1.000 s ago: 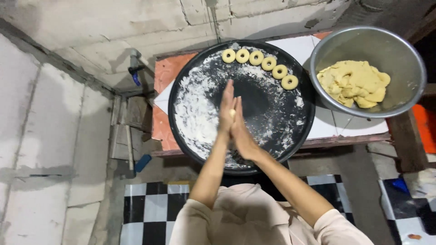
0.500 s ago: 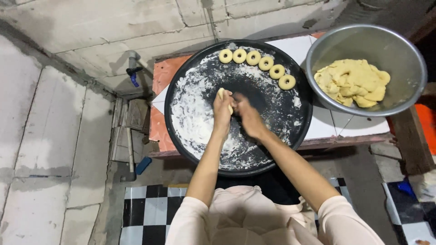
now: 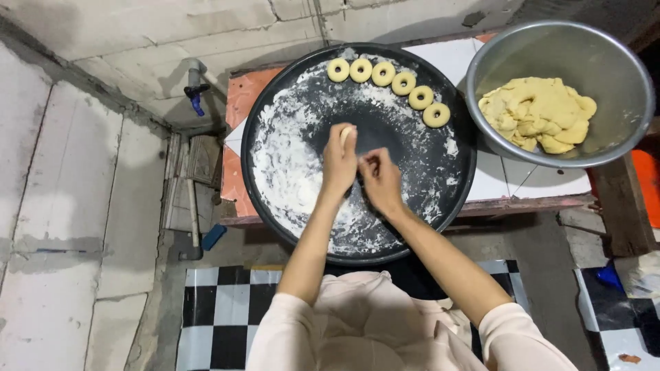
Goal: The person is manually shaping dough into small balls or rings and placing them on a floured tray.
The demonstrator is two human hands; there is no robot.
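A round black tray (image 3: 275, 103) dusted with white flour lies on a small table. Several ring-shaped dough pieces (image 3: 403, 83) sit in a curved row along its far rim. Above the tray's middle, my left hand (image 3: 339, 165) holds a small pale dough piece (image 3: 347, 132) at its fingertips. My right hand (image 3: 379, 177) is just beside it, fingers curled and pinched, a little apart from the dough. A metal bowl (image 3: 522, 38) at the right holds a lump of yellow dough (image 3: 540, 113).
White paper (image 3: 512, 182) covers the orange tabletop (image 3: 237, 103) under the tray and bowl. A tap with a blue handle (image 3: 196, 93) projects from the concrete wall at the left. Black and white checkered floor (image 3: 220, 309) lies below, near my lap.
My palms were pressed together over the tray rolling dough. They have come apart; the left now holds the dough at its fingertips and the right has drawn slightly away.
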